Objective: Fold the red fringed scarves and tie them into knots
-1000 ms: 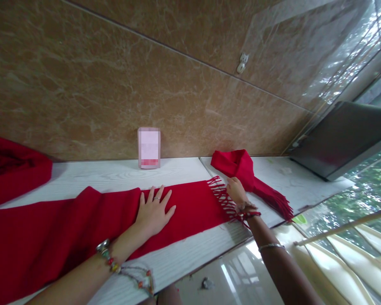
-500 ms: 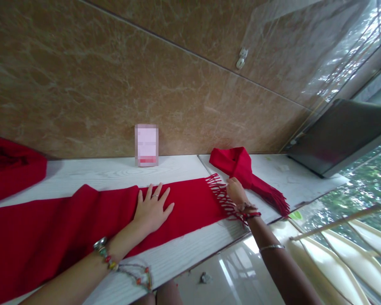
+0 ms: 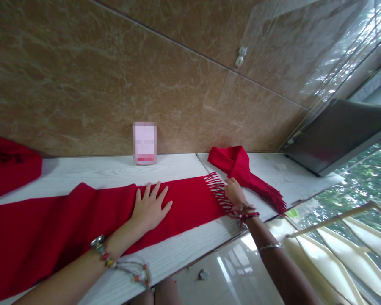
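A long red scarf [image 3: 190,205] is spread along the white wood-grain counter [image 3: 174,250], smooth near its right end and rumpled to the left. My left hand [image 3: 150,209] lies on it, palm down with fingers spread, holding nothing. At the scarf's right end, my right hand [image 3: 235,192] is closed, fingers curled, against the fringe [image 3: 218,190]. Its fingertips face away, so whether strands are pinched in them is hidden. Just beyond the right hand is a second red scarf [image 3: 241,167], folded over itself, its fringed end pointing toward the counter's front edge.
More red cloth [image 3: 12,167] is heaped at the far left. A small pale pink box [image 3: 144,144], blurred over, stands against the brown marbled wall [image 3: 82,84]. A dark grey panel [image 3: 339,135] rises at the right end. A cream-coloured rack [image 3: 346,250] stands on the right.
The view has shifted slightly, so everything sits a little further left. Both hands keep their places on the scarf, and nothing is visibly taken up or let go.
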`<state>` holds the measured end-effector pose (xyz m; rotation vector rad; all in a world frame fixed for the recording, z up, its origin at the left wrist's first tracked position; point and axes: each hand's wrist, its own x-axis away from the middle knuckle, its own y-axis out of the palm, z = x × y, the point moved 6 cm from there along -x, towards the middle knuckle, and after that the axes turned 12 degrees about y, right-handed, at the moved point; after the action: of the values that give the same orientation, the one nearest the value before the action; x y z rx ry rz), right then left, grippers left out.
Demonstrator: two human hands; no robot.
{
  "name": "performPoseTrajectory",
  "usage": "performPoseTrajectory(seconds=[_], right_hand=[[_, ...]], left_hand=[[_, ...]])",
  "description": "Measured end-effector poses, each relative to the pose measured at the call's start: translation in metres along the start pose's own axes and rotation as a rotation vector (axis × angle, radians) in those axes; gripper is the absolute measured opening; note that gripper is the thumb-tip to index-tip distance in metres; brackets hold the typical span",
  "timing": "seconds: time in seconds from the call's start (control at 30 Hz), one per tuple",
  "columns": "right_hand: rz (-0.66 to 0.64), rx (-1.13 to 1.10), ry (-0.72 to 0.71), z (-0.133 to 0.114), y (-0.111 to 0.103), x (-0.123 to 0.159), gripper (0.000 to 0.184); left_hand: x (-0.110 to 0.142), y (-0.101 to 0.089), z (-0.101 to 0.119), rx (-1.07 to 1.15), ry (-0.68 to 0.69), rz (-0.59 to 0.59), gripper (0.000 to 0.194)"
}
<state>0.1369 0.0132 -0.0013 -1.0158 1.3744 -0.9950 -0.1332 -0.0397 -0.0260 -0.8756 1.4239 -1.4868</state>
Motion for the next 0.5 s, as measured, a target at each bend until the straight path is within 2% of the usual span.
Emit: performPoseTrajectory(seconds=[0.07, 0.2, 0.27, 0.4, 0.5], right_hand=[[0.028, -0.008, 0.017, -0.003, -0.005, 0.007, 0.031], [-0.007, -0.121, -0.082, -0.042, 0.000, 0.029, 0.032], [-0.040, -0.141, -0.088, -0.049, 0.005, 0.032, 0.031], [-0.051, -0.079, 0.057, -0.015, 0.004, 0.023, 0.027], [-0.031, -0.055, 0.105, 0.007, -0.004, 0.018, 0.028]], left_hand=[[0.000, 0.000, 0.000, 0.000, -0.001, -0.008, 0.053], [0.001, -0.002, 0.000, -0.014, 0.005, -0.015, 0.053], [0.001, -0.003, 0.000, -0.019, 0.003, -0.016, 0.053], [0.001, -0.003, 0.001, -0.011, 0.008, -0.012, 0.053], [0.001, -0.002, 0.001, -0.002, 0.005, -0.003, 0.053]])
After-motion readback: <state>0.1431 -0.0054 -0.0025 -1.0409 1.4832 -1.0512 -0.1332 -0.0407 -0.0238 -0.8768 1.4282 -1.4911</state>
